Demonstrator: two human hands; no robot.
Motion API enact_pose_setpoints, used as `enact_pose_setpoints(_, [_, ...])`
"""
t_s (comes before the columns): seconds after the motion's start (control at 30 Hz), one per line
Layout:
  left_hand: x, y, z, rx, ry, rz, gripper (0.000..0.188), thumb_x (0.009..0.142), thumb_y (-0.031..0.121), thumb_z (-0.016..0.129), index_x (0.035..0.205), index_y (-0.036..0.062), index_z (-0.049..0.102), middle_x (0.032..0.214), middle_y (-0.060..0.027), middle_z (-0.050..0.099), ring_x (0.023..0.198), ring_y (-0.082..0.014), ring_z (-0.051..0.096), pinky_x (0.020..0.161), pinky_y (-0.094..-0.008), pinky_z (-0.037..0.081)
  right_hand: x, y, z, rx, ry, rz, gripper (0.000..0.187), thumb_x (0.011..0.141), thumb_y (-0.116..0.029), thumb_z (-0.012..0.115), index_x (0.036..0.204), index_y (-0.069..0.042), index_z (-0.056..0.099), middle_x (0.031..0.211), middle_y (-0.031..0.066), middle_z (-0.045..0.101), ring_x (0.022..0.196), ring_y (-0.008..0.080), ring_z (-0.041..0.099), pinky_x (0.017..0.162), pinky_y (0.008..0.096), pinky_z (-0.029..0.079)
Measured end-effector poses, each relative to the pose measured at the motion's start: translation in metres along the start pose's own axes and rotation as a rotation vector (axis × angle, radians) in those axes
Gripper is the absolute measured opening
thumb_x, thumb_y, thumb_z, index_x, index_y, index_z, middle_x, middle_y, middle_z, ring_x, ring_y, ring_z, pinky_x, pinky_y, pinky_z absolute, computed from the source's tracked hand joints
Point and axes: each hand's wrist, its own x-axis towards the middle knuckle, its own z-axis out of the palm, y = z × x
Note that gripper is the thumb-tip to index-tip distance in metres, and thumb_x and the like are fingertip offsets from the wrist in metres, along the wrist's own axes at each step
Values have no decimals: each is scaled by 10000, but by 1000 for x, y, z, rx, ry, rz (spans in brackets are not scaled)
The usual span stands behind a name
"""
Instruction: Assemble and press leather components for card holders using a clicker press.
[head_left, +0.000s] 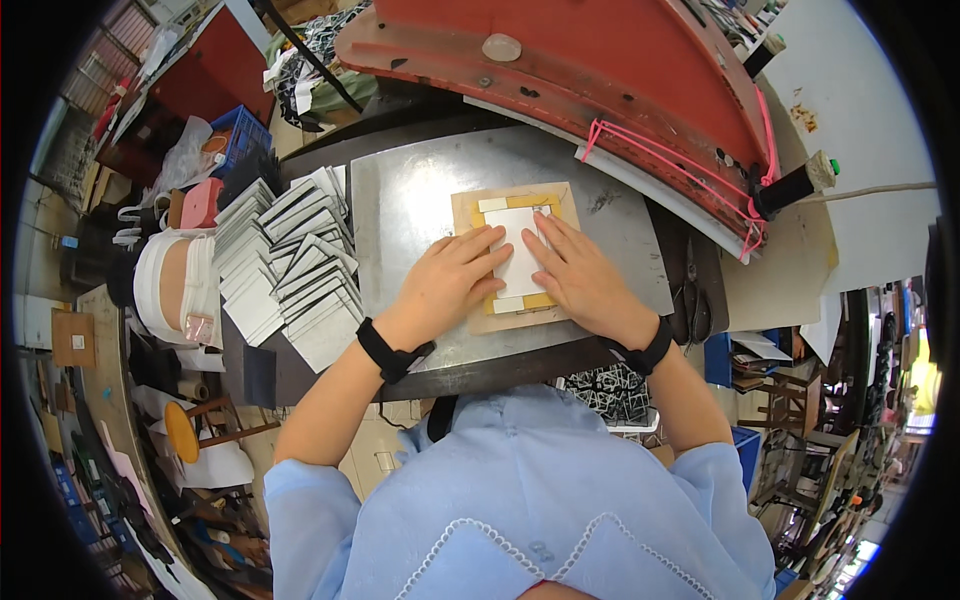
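Observation:
Both my hands lie on a white rectangular piece (517, 262) that sits on a yellow-framed board with a tan base (487, 323). My left hand (458, 272) rests with its fingers stretched over the left side of the piece. From the right, my right hand (580, 268) lays its spread fingers on the opposite side. A shiny metal plate (400, 215) carries the board. Left of the plate, several white flat pieces with dark edges (300, 255) lie in overlapping rows. The fingers hide parts of the white piece's side edges.
A large red machine part (600, 50) with pink cord (680, 155) overhangs the plate's far side. Scissors (692, 300) lie right of the plate. Rolls of white strip (170, 285), a pink box (203, 203) and a blue crate (240, 140) stand at the left.

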Motion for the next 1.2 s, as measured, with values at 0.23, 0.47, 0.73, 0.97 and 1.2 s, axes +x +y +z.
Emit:
enact_pose_setpoints(0.23, [5, -8, -7, -35, -65, 1, 449, 861, 255, 708, 1268, 89, 614, 1380, -109, 536, 1267, -294, 514, 1036, -431, 405, -3, 5, 6, 13, -38, 30, 509, 1009, -258, 471, 1449, -6, 429, 1534, 184, 375, 1409, 353, 348, 1150, 442, 301])
enact_pose_setpoints(0.47, [9, 3, -4, 83, -84, -2, 476, 857, 331, 712, 1282, 140, 616, 1369, -123, 534, 1241, -304, 529, 997, -413, 421, -3, -1, 1, -59, -24, 28, 496, 1006, -262, 475, 1433, -11, 452, 1525, 171, 394, 1412, 324, 355, 1126, 436, 317])
enact_pose_setpoints(0.73, [11, 5, -6, 125, -117, -13, 462, 845, 326, 717, 1283, 200, 643, 1368, -113, 539, 1264, -313, 515, 1003, -423, 416, -28, -27, -15, 39, 106, 47, 314, 868, -80, 572, 1165, 17, 609, 1242, 131, 617, 1165, 285, 558, 1032, 428, 411])
enact_pose_setpoints(0.97, [10, 4, -7, 90, -99, 8, 480, 839, 302, 725, 1294, 179, 630, 1357, -139, 547, 1278, -317, 505, 1022, -432, 414, -28, -38, -15, -124, 129, -10, 358, 821, -48, 540, 1162, 37, 607, 1238, 146, 622, 1165, 289, 559, 1036, 418, 420])
enact_pose_setpoints(1.2, [-4, 10, 7, 16, 155, 18, 458, 865, 254, 707, 1253, 47, 579, 1341, -212, 540, 1232, -341, 536, 1015, -421, 439, -27, -43, -12, -143, 130, -1, 351, 875, -45, 507, 1201, 46, 601, 1239, 164, 624, 1154, 331, 565, 997, 431, 433])
